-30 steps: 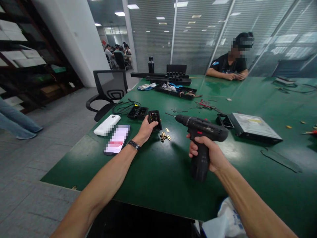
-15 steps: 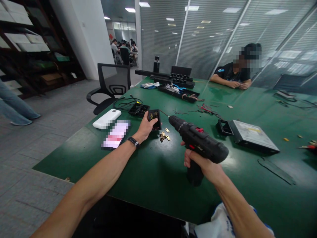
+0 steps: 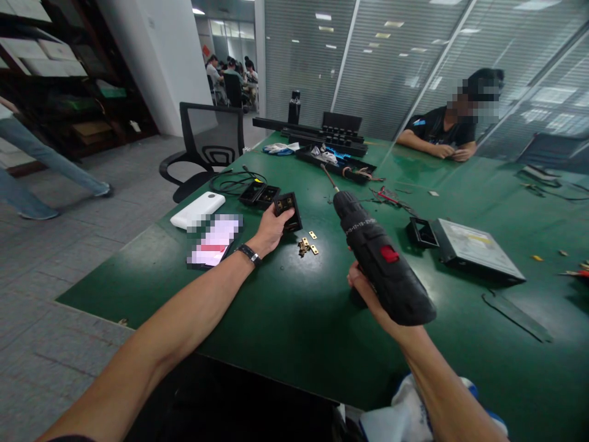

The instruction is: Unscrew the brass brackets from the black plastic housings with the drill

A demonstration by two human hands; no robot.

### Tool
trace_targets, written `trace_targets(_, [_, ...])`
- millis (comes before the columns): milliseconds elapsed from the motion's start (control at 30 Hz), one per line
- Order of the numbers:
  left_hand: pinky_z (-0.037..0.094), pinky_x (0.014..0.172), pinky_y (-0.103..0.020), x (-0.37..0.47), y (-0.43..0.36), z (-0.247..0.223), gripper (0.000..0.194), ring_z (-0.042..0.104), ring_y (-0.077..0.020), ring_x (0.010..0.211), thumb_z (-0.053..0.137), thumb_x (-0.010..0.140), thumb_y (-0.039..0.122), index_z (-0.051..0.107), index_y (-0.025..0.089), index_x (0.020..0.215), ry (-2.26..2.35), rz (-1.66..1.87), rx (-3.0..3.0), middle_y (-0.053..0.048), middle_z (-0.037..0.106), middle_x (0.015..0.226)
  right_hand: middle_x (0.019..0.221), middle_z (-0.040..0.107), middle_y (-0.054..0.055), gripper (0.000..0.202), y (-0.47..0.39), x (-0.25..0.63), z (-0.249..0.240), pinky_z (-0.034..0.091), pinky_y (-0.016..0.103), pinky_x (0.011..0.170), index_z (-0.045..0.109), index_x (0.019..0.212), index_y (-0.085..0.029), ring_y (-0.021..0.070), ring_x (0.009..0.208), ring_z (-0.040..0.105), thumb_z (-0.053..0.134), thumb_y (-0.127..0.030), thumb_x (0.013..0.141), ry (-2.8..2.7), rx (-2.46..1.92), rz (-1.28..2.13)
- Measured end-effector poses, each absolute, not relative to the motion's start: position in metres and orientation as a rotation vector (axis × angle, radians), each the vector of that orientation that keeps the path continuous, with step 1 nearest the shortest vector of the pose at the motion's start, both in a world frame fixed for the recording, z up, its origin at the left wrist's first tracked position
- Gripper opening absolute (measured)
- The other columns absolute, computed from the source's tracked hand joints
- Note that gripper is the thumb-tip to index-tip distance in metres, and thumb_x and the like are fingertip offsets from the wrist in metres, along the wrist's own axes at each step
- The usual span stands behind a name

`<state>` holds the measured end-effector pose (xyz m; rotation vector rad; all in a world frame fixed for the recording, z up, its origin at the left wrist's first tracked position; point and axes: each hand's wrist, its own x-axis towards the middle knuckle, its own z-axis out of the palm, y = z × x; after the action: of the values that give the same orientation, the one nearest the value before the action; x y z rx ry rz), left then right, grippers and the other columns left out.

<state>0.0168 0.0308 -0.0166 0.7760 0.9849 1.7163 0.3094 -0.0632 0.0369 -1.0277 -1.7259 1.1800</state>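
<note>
My left hand (image 3: 272, 228) is closed on a small black box (image 3: 292, 216) with brass-coloured parts inside, its thumb over the near side. In my right hand (image 3: 365, 288) is a black cordless drill (image 3: 384, 261), wrapped by fingers that are partly hidden under its body. The drill's long bit (image 3: 330, 178) points up and away, to the right of the box and apart from it. Small brass plates and bits (image 3: 305, 244) lie on the green table (image 3: 276, 319) just below the box. Beside my left hand stand open black boxes (image 3: 260, 193).
A white power bank (image 3: 197, 210) and a phone (image 3: 216, 239) lie at the left. A metal-topped unit (image 3: 478, 248) lies at the right. Behind are a black tray (image 3: 335, 164) of wires and a chair (image 3: 211, 138). A person (image 3: 442, 132) sits across the table.
The drill has swung so its bit points further up and away from the box. The black box has tilted in my left hand. The walker's legs at the left have moved right.
</note>
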Motion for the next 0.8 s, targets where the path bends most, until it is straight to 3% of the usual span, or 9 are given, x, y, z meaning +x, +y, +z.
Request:
trace_targets(133, [0.064, 0.099, -0.045, 0.018, 0.034, -0.016, 0.026, 0.075, -0.0215, 0.096, 0.082, 0.089, 0.016, 0.068, 0.017, 0.111, 0.984, 1.735, 0.73, -0.007, 0.078, 0.102, 0.08, 0.071, 0.006, 0.02, -0.07, 0.306, 0.037, 0.062, 0.047, 0.073, 0.077, 0.086, -0.03, 0.029, 0.076, 0.067, 0.09, -0.045, 0.09, -1.768, -1.039, 0.893])
trace_targets(233, [0.064, 0.101, -0.046, 0.018, 0.038, -0.018, 0.027, 0.075, -0.0223, 0.096, 0.081, 0.087, 0.012, 0.069, 0.017, 0.11, 0.981, 1.77, 0.709, -0.006, 0.077, 0.098, 0.076, 0.069, 0.003, 0.016, -0.082, 0.303, 0.042, 0.06, 0.046, 0.072, 0.08, 0.103, -0.03, 0.0268, 0.072, 0.066, 0.083, -0.044, 0.097, -1.729, -1.01, 1.089])
trace_targets(400, [0.063, 0.102, -0.047, 0.019, 0.044, -0.024, 0.025, 0.075, -0.025, 0.1, 0.08, 0.085, 0.012, 0.071, 0.017, 0.108, 0.991, 1.786, 0.774, -0.007, 0.077, 0.098, 0.071, 0.065, -0.002, 0.03, -0.092, 0.3, 0.052, 0.06, 0.044, 0.071, 0.078, 0.127, -0.027, 0.023, 0.065, 0.064, 0.081, -0.039, 0.099, -1.583, -1.02, 1.331])
trace_targets(800, [0.059, 0.113, -0.051, 0.02, 0.043, -0.027, 0.025, 0.074, -0.0281, 0.118, 0.087, 0.086, 0.019, 0.072, 0.017, 0.106, 0.95, 1.781, 0.872, -0.008, 0.077, 0.111, 0.072, 0.068, 0.0, 0.029, -0.084, 0.293, 0.058, 0.055, 0.04, 0.065, 0.079, 0.121, -0.021, 0.0223, 0.064, 0.065, 0.079, -0.039, 0.097, -1.69, -1.117, 1.27])
